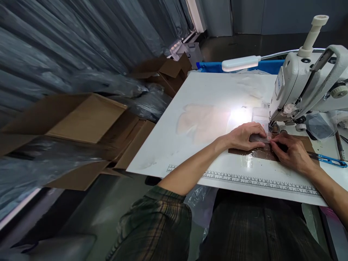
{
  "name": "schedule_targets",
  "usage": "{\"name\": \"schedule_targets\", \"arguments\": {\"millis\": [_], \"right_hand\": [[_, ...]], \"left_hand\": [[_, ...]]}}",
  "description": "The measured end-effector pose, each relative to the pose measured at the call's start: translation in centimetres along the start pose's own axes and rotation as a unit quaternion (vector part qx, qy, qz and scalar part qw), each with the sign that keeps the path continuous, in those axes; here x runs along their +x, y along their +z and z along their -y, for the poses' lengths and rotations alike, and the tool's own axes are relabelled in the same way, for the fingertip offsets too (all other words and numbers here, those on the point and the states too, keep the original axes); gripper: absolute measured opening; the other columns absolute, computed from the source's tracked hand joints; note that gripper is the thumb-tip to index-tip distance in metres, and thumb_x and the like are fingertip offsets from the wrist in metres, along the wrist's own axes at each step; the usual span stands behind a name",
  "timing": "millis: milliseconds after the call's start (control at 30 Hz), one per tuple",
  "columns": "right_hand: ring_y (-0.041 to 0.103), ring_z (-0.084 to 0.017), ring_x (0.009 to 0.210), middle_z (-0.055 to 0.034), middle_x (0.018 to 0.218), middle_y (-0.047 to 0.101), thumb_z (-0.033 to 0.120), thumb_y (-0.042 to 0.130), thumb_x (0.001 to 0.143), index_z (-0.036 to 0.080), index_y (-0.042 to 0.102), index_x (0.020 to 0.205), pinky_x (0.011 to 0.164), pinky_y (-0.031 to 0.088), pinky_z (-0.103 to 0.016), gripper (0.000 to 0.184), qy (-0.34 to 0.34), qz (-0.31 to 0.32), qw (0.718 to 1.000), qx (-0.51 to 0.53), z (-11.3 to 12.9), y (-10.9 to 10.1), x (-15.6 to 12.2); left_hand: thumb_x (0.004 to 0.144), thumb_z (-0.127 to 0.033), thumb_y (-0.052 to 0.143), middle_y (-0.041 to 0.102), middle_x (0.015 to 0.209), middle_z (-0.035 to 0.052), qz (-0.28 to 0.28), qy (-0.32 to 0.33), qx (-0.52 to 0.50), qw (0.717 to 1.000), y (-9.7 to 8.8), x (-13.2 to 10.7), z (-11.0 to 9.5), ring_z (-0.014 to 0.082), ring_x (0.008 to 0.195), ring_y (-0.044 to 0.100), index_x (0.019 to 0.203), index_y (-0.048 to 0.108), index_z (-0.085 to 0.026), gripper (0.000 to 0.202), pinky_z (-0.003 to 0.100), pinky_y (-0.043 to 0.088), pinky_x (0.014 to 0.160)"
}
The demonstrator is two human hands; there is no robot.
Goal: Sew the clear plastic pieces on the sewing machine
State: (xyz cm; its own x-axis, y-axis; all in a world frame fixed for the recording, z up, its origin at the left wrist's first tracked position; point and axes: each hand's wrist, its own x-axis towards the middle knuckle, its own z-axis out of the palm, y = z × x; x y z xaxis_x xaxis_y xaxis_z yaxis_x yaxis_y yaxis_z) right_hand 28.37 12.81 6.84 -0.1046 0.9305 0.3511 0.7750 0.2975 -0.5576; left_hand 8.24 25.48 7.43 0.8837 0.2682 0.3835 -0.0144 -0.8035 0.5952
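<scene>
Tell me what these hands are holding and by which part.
The left hand and right hand appear to pinch a small translucent piece by its end nearest the right hand; its exact edges are too small to make out.

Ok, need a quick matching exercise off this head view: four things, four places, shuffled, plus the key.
Things:
1. small clear plastic piece
2. slim bright-blue-handled tool
3. black printed ruler scale
4. nearer open brown cardboard box

Places:
A. along the near edge of the white tabletop
B. beyond the tabletop's left edge
C. at the fingertips of left hand and right hand
D. on the tabletop, right of the right hand

Pairs: 1-C, 2-D, 3-A, 4-B
</scene>
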Motion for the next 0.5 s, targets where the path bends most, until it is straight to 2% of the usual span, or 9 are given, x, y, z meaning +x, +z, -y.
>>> {"name": "schedule_targets", "arguments": {"millis": [67, 133, 233, 333, 433, 500], "right_hand": [[0.070, -0.021, 0.076, -0.0088, 0.091, 0.074, 0.034, 0.051, 0.094, 0.021, 0.073, 0.088, 0.068, 0.055, -0.037, 0.025, 0.002, -0.002, 1.000, 0.004, 0.1, 0.1, 0.0], [0.070, -0.020, 0.076, -0.0085, 0.089, 0.074, 0.033, 0.052, 0.093, 0.021, 0.073, 0.087, 0.068, 0.055, -0.036, 0.025, -0.003, -0.004, 1.000, 0.013, 0.1, 0.1, 0.0], [0.070, -0.020, 0.077, -0.0084, 0.090, 0.074, 0.034, 0.052, 0.094, 0.021, 0.074, 0.090, 0.071, 0.056, -0.035, 0.026, 0.000, -0.011, 0.999, 0.034, 0.0, -0.2, 0.1], [0.068, -0.020, 0.073, -0.0080, 0.085, 0.073, 0.034, 0.054, 0.092, 0.021, 0.075, 0.097, 0.066, 0.055, -0.033, 0.026, 0.054, -0.041, 0.997, 0.026, -0.5, -0.9, 0.2], [0.064, -0.019, 0.066, -0.0071, 0.077, 0.070, 0.032, 0.054, 0.090, 0.019, 0.075, 0.092, 0.061, 0.052, -0.032, 0.026, 0.107, -0.070, 0.992, 0.009, -0.9, -1.4, 0.2], [0.064, -0.019, 0.067, -0.0068, 0.077, 0.070, 0.031, 0.053, 0.089, 0.018, 0.075, 0.089, 0.063, 0.052, -0.031, 0.025, 0.120, -0.077, 0.990, 0.011, -0.9, -1.6, 0.2]], "left_hand": [[0.087, -0.035, 0.075, 0.074, 0.106, 0.0097, -0.009, 0.021, 0.019, 1.000, 0.0, 0.0, -0.1, 0.0185, 0.103, 0.069, 0.102, 0.070, -0.018, 0.024, 0.036, 0.057, 0.093], [0.088, -0.038, 0.074, 0.074, 0.105, 0.0092, -0.012, 0.028, 0.060, 0.998, 0.2, 0.1, -0.1, 0.0189, 0.102, 0.069, 0.100, 0.071, -0.018, 0.023, 0.037, 0.056, 0.091], [0.097, -0.032, 0.061, 0.076, 0.099, 0.0066, -0.002, 0.031, 0.135, 0.990, 0.8, 0.1, -0.1, 0.0175, 0.094, 0.070, 0.096, 0.072, -0.020, 0.017, 0.036, 0.056, 0.085], [0.101, -0.026, 0.051, 0.076, 0.095, 0.0065, -0.029, 0.065, 0.171, 0.983, 1.2, 0.1, 0.0, 0.0163, 0.090, 0.070, 0.094, 0.072, -0.019, 0.023, 0.035, 0.056, 0.080], [0.101, -0.025, 0.052, 0.076, 0.098, 0.0077, -0.073, 0.102, 0.168, 0.978, 1.3, 0.0, 0.1, 0.0160, 0.090, 0.071, 0.094, 0.071, -0.018, 0.022, 0.034, 0.057, 0.077], [0.100, -0.025, 0.053, 0.076, 0.098, 0.0074, -0.080, 0.106, 0.168, 0.977, 1.4, 0.0, 0.2, 0.0160, 0.089, 0.071, 0.090, 0.071, -0.019, 0.022, 0.034, 0.059, 0.076]]}}
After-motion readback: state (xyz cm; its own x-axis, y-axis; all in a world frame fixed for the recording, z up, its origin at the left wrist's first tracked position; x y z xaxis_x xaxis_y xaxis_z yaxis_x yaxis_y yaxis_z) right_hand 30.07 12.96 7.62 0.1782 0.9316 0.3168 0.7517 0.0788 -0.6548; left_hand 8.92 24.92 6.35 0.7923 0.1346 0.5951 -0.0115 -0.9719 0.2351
